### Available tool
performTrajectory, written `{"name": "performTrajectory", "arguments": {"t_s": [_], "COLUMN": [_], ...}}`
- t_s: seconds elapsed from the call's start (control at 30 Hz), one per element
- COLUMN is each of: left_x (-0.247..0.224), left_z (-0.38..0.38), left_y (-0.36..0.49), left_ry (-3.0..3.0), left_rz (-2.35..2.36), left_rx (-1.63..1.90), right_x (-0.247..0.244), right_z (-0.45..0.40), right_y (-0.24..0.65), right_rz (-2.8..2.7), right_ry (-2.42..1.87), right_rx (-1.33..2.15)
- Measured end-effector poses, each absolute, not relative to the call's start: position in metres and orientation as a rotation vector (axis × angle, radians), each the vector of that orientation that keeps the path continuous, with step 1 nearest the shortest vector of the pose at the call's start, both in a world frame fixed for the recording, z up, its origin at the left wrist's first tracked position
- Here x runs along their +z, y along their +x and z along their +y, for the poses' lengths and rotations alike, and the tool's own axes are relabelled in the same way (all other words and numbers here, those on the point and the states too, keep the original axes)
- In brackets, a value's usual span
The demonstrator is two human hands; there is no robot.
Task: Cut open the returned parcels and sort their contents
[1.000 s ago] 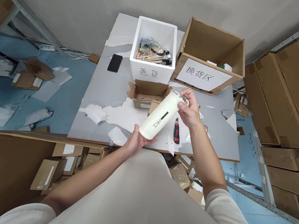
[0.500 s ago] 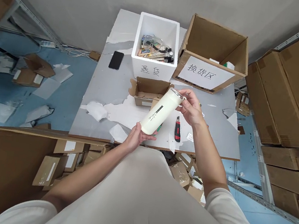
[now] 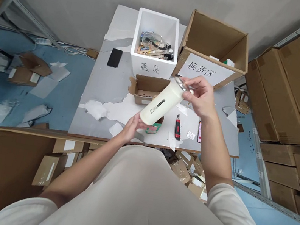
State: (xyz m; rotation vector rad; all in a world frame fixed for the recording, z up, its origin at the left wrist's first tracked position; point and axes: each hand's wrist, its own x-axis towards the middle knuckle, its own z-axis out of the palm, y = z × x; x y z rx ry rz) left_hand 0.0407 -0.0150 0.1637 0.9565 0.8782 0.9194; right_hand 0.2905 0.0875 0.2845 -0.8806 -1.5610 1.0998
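A cream-coloured insulated bottle with dark markings on its side is held tilted above the table, its metal-rimmed top up and to the right. My left hand supports its base from below. At the upper end, my right hand grips the rim between thumb and fingers. Partly hidden beneath the bottle is a small green box. Behind it stands an open cardboard box. A red and black utility knife lies to the right, beside a small white card.
At the back are a white foam box of mixed items and a large labelled carton. A black phone lies on the left, crumpled white packaging nearer. A second phone shows beside my right forearm. Stacked cartons flank the right side.
The bottle's top has risen slightly and turned, so its markings have shifted. My right hand moved up and right with it. More of the green box and the right-hand phone now shows.
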Motion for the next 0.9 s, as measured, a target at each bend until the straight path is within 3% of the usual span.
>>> {"name": "performTrajectory", "arguments": {"t_s": [0.2, 0.43, 0.9], "left_x": [0.126, 0.091, 0.081], "left_z": [0.012, 0.04, 0.014], "left_y": [0.028, 0.061, 0.064], "left_ry": [1.542, 1.622, 1.508], "left_rz": [1.377, 1.29, 1.192], "left_rx": [0.759, 0.651, 0.81], "right_x": [0.293, 0.249, 0.217], "right_z": [0.084, 0.073, 0.056], "right_y": [0.311, 0.296, 0.252], "right_rz": [-1.633, -1.627, -1.96], "right_ry": [-0.927, -1.072, -1.327], "right_rx": [0.918, 0.929, 0.864]}}
